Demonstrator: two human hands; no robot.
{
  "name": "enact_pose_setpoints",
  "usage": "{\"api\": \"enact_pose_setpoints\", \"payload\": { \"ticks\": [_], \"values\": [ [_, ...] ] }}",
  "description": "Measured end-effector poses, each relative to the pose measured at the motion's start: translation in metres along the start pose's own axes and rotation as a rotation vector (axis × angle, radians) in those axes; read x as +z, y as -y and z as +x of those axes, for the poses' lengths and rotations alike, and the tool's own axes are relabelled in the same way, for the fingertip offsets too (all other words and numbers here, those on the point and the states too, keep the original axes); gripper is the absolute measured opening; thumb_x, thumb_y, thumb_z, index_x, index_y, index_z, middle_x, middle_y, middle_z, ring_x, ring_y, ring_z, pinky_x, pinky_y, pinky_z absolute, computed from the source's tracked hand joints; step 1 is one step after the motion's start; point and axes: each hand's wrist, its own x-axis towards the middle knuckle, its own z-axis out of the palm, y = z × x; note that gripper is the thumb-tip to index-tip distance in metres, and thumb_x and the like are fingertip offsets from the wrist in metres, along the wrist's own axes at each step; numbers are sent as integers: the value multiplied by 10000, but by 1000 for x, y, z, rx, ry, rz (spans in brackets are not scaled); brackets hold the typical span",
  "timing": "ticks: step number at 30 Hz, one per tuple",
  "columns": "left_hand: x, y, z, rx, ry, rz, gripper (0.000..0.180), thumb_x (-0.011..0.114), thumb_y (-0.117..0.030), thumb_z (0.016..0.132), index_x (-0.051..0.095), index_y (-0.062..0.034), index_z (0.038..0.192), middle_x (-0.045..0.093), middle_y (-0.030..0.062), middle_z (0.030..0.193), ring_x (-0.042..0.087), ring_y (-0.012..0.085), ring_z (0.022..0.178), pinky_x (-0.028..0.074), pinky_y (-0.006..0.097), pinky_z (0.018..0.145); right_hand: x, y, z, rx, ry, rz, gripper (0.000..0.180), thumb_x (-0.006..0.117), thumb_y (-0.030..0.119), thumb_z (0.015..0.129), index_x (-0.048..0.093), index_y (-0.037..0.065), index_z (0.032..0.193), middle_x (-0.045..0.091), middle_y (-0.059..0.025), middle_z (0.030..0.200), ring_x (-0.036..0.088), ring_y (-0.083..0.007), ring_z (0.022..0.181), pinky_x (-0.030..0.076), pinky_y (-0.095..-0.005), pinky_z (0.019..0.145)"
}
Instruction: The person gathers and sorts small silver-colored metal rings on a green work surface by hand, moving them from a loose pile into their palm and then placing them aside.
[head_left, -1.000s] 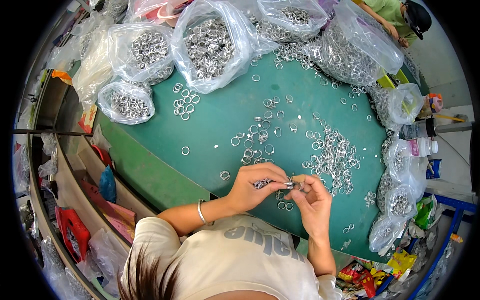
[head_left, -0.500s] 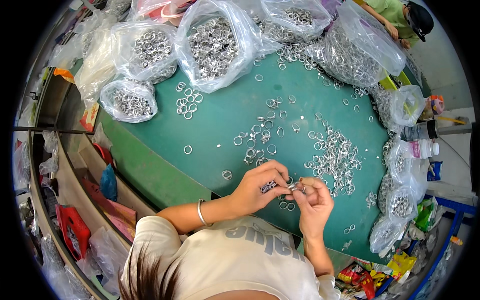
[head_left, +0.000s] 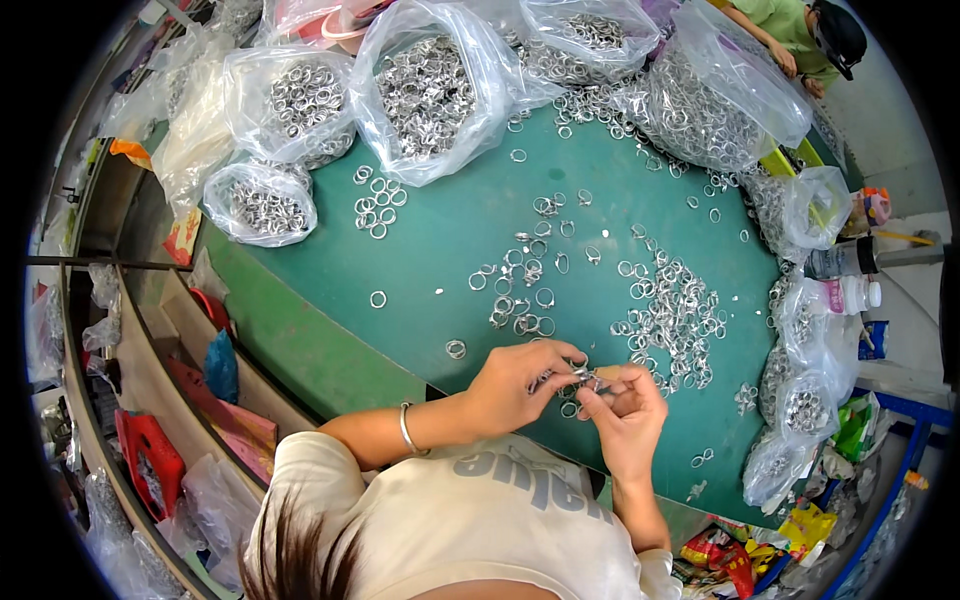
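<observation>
My left hand [head_left: 508,388] is closed over several silver rings [head_left: 541,381], partly hidden in the curled fingers. Its thumb and index finger pinch one ring against the fingertips of my right hand [head_left: 630,408]. That hand is closed too, gripping the other side of the same small ring; the fingers cover most of it. A loose ring [head_left: 569,409] lies on the green tabletop just below the joined fingertips. Beyond the right hand spreads a dense heap of rings [head_left: 682,322]. Farther off, ahead of the left hand, is a looser cluster of rings [head_left: 512,283].
Open plastic bags full of rings line the far edge, among them a large one [head_left: 425,95] and a smaller one [head_left: 262,205]. More bags [head_left: 800,400] and a bottle [head_left: 850,295] stand along the right. A person in green [head_left: 800,45] is at far right.
My left hand has rolled slightly, hiding more of the rings in its fingers. Right fingers have shifted and bent a little around the pinched ring. The rings on the table look unmoved.
</observation>
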Motion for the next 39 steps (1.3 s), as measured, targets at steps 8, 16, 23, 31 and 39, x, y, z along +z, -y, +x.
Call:
{"api": "enact_pose_setpoints", "payload": {
  "ticks": [8,16,23,31,39],
  "values": [
    [-11,16,9,-717,208,-840,89,669,-23,805,583,1,800,636,160,1005,621,147,737,495,235,576,2,0,3,-121,70,-208,187,588,-122,797,498,-47,943,615,-139,902,628,-163,785,564,-263,603],
    [5,6,-2,-241,-44,-337,97,668,16,783,572,5,775,655,110,845,604,125,679,507,256,604,-3,2,8,108,37,16,223,579,-115,807,513,-71,1016,561,-130,952,622,-172,760,561,-267,578],
    [-7,20,0,-715,254,-937,119,654,-96,837,580,-9,805,632,92,849,574,112,701,454,222,557,-8,4,13,30,189,-43,185,566,-160,784,496,-58,920,467,-96,940,627,-164,750,541,-236,528],
    [3,11,-3,-638,76,-988,123,654,-138,852,585,-36,848,636,87,859,608,109,799,465,216,621,3,10,14,-126,77,-303,166,572,-156,782,525,-59,908,484,-86,914,617,-139,737,525,-213,510],
    [1,20,-8,-834,135,-1225,119,663,-128,841,592,-35,864,636,80,893,617,116,829,498,218,682,1,8,9,-200,97,-383,177,570,-153,781,557,-62,931,492,-89,918,593,-125,728,516,-206,511]
  ]
}}
